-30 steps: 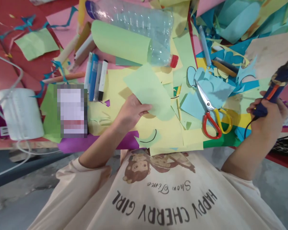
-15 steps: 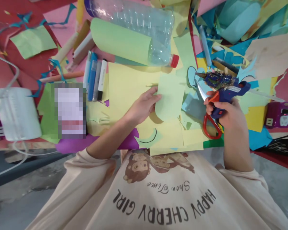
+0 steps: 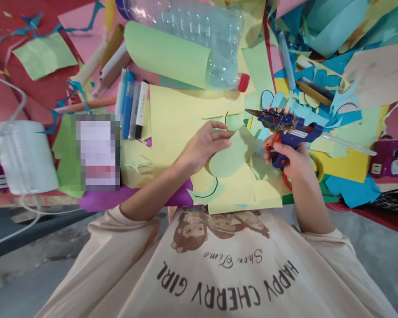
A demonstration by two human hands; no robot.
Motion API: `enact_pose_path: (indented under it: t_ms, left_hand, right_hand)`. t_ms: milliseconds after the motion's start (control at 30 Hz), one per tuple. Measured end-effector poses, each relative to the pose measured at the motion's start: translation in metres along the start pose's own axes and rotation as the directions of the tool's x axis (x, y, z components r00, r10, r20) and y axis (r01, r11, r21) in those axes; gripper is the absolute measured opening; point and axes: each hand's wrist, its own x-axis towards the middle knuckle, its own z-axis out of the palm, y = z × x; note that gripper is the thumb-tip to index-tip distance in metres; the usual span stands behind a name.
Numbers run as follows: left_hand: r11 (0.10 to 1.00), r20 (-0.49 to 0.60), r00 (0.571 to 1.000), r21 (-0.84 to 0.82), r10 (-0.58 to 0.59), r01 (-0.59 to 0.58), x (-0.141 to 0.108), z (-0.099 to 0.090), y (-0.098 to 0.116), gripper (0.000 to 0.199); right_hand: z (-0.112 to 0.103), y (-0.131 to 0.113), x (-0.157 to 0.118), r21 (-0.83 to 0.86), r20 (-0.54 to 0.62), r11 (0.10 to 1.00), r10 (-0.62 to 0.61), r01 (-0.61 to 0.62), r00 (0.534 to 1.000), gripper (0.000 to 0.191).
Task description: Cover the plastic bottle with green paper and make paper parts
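Observation:
My left hand (image 3: 207, 148) is closed on a pale green paper piece (image 3: 234, 154), pinching it at its upper left edge above the yellow sheets (image 3: 172, 115). A thin dark curved line (image 3: 226, 119) rises by its fingertips. In my right hand (image 3: 290, 157) is a blue glue gun (image 3: 296, 137), its fingers round the handle and at the orange trigger. The gun's nozzle points left, above and to the right of the green piece. Scissors with red handles (image 3: 287, 182) are partly hidden behind my right wrist.
A plastic bottle (image 3: 222, 44) partly wrapped in green paper lies at the back. Markers (image 3: 129, 104) and a phone (image 3: 97, 150) are on the left, beside a white device (image 3: 24, 157). Paper scraps (image 3: 334, 88) cover the right.
My right hand has moved left with the glue gun, which was near the scissor blades before. The green piece has turned and tilted in my left hand, and the dark curved line now shows.

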Motion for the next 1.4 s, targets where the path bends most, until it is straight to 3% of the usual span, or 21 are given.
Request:
enact_pose_path:
  t_ms: [67, 133, 233, 433, 600, 700, 800, 967, 1400]
  left_hand:
    - [0.985, 0.068, 0.997, 0.163, 0.040, -0.051, 0.000, -0.001, -0.003, 0.046]
    - [0.938, 0.095, 0.994, 0.335, 0.058, -0.087, -0.001, -0.004, -0.007, 0.036]
    - [0.898, 0.024, 0.997, 0.433, 0.079, -0.081, -0.002, -0.009, -0.012, 0.027]
    - [0.985, -0.071, 0.994, 0.159, 0.083, -0.071, -0.002, -0.008, -0.015, 0.035]
    - [0.995, -0.089, 0.994, -0.081, -0.066, 0.059, -0.002, -0.001, -0.012, 0.030]
    - [0.988, -0.130, 0.985, -0.122, -0.114, 0.098, -0.002, 0.002, -0.010, 0.027]
    - [0.979, -0.066, 0.991, -0.176, -0.118, 0.105, -0.001, 0.004, -0.009, 0.019]
    - [0.965, 0.022, 0.991, -0.225, -0.136, 0.137, 0.001, 0.004, -0.007, 0.012]
    - [0.970, 0.027, 0.994, -0.220, -0.104, 0.107, 0.002, 0.003, -0.012, 0.013]
  right_hand:
    - [0.001, 0.004, 0.000, -0.012, -0.017, 1.000, -0.006, 0.006, 1.000, 0.006]
    - [0.001, 0.007, 0.000, -0.033, -0.022, 0.999, -0.021, 0.020, 1.000, 0.007]
    - [0.000, 0.006, -0.001, -0.026, -0.007, 0.999, -0.031, 0.031, 0.999, 0.008]
    - [-0.001, 0.000, -0.004, -0.029, 0.064, 0.999, -0.019, 0.021, 0.998, 0.017]
    - [-0.002, 0.001, -0.007, -0.240, 0.065, 0.971, 0.040, -0.024, 0.997, 0.024]
    - [0.000, 0.000, -0.007, -0.352, 0.039, 0.935, 0.054, -0.037, 0.998, 0.027]
    - [0.004, -0.002, -0.004, -0.412, 0.050, 0.910, 0.068, -0.041, 0.996, 0.028]
    - [0.014, 0.002, 0.003, -0.432, 0.069, 0.901, 0.067, -0.031, 0.995, 0.029]
    - [0.030, -0.004, 0.007, -0.520, 0.035, 0.854, 0.045, -0.020, 0.998, 0.031]
